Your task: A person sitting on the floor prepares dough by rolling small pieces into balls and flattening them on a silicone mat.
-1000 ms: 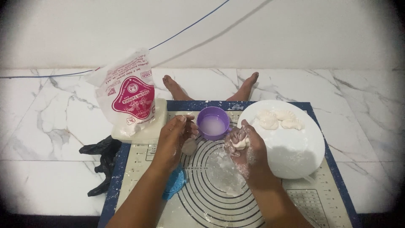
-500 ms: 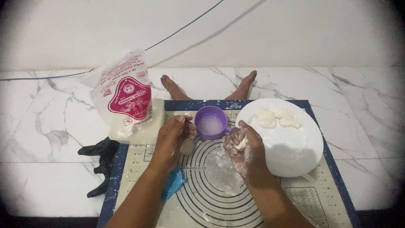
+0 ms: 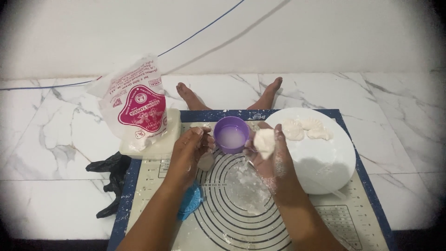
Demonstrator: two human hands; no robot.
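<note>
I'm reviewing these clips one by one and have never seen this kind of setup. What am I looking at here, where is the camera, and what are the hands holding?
There is no machine here: the camera sits on a person's head and looks down at their own two bare hands, with their feet showing further ahead on the marble floor. They work over a baking mat printed with circles and dusted with flour. The right hand holds up a small white piece of dough. The left hand is curled beside a purple cup of cloudy liquid; whether it grips anything is hard to tell. On the right, a white plate carries three shaped dumplings. On the left, a flour bag stands on a pale container. A blue plastic tool lies under the left forearm, and a black bag lies off the mat.
</note>
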